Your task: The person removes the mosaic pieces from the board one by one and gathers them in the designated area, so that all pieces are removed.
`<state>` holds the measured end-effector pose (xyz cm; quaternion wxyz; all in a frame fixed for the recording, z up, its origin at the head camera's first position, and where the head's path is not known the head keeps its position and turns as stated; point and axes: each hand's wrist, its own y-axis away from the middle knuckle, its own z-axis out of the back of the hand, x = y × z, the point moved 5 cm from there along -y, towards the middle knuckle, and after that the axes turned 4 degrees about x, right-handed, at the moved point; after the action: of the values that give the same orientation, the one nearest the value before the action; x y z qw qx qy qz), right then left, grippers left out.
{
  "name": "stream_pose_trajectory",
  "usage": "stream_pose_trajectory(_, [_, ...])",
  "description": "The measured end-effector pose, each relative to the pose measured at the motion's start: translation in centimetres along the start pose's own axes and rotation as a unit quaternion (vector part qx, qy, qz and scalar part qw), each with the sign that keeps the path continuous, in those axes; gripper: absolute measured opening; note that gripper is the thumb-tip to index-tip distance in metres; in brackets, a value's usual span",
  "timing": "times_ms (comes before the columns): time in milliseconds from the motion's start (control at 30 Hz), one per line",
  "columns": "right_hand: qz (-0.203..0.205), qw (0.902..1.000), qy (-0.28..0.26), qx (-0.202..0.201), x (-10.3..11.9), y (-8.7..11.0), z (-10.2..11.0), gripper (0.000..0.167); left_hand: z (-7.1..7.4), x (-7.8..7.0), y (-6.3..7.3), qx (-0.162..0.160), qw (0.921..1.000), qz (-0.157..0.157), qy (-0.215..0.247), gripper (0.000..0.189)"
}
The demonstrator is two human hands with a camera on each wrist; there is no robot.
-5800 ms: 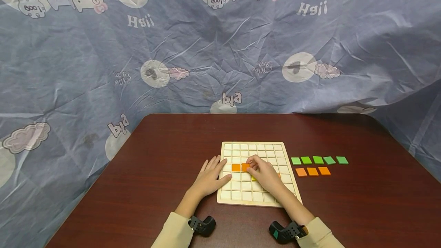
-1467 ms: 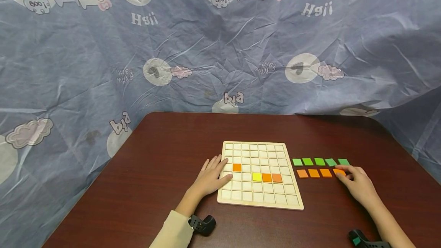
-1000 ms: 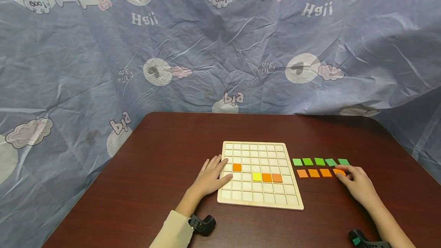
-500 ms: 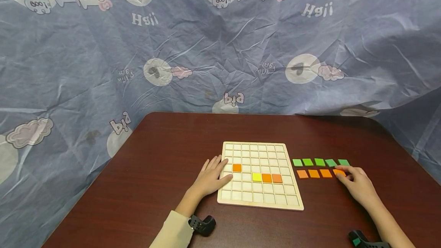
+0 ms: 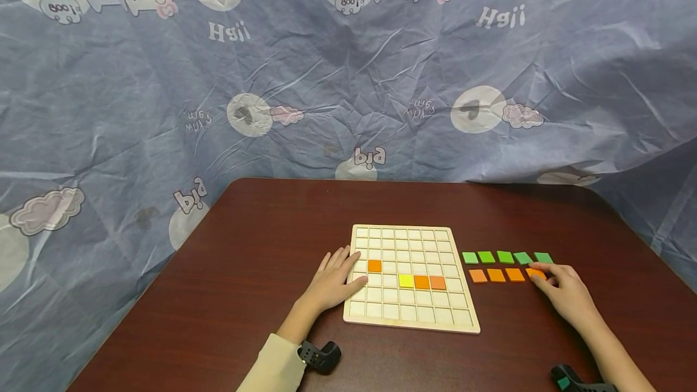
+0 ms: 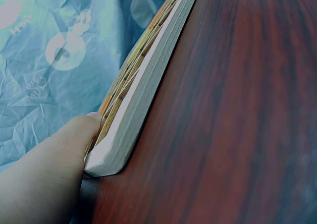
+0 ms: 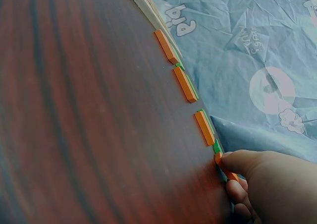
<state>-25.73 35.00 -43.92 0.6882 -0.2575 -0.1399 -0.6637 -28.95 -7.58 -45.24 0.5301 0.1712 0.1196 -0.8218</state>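
A pale wooden grid board (image 5: 411, 313) lies on the table, with a yellow tile (image 5: 406, 281) and three orange tiles in its cells, one of them a lone orange tile (image 5: 374, 266) at the left. My left hand (image 5: 329, 283) rests on the board's left edge, fingers spread; in the left wrist view its thumb (image 6: 74, 140) lies along the rim. Right of the board, my right hand (image 5: 566, 292) pinches an orange tile (image 5: 536, 273) at the right end of the orange row. The right wrist view shows thumb and fingers on that orange tile (image 7: 232, 176).
Three more orange tiles, among them a middle orange tile (image 5: 496, 275), lie left of the right hand. Behind them runs a row of several green tiles (image 5: 504, 257). A patterned blue cloth (image 5: 327, 77) hangs behind the dark red table (image 5: 283, 216).
From the board, where it held an orange tile beside the lone one, my right hand has moved right to the end of the orange row. Over the last second and a half nothing visibly moves.
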Motion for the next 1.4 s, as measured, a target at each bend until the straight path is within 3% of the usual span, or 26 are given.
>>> stream_pose_trajectory(333, [0.011, 0.9999, -0.003, -0.011, 0.2, -0.4, -0.1, 0.038, 0.1, 0.3, 0.1, -0.001, 1.0, 0.003, 0.002, 0.066])
stream_pose_trajectory(467, [0.023, 0.9985, -0.01, -0.048, 0.7, -0.3, 0.3, 0.033, 0.1, 0.3, 0.1, -0.004, 1.0, 0.002, 0.003, 0.065])
stream_pose_trajectory(600, [0.047, 0.9933, -0.017, -0.104, 3.2, -0.2, 1.3, 0.025, 0.2, 0.2, 0.1, -0.002, 1.0, 0.0, 0.004, 0.065])
stream_pose_trajectory(667, [0.061, 0.9919, -0.017, -0.11, 5.4, -0.2, 1.5, 0.023, 0.2, 0.1, 0.0, -0.002, 1.0, -0.003, 0.005, 0.065])
stream_pose_trajectory(867, [0.128, 0.9895, -0.02, -0.065, 13.5, -1.0, -0.5, 0.019, 0.5, 0.1, 0.0, -0.005, 1.0, -0.002, 0.007, 0.065])
stream_pose_trajectory(1100, [0.154, 0.9867, -0.043, 0.031, 21.3, -2.2, -6.4, 0.021, 0.7, 0.0, 0.0, -0.001, 1.0, 0.0, 0.003, 0.065])
stream_pose_trajectory(1233, [0.143, 0.9843, -0.068, 0.077, 24.0, -2.9, -9.7, 0.024, 0.5, -0.1, -0.1, -0.004, 1.0, -0.001, -0.002, 0.064])
stream_pose_trajectory(1400, [0.123, 0.9837, -0.072, 0.109, 25.1, -3.5, -13.0, 0.027, 0.2, 0.0, -0.1, -0.006, 0.9999, 0.001, -0.01, 0.064])
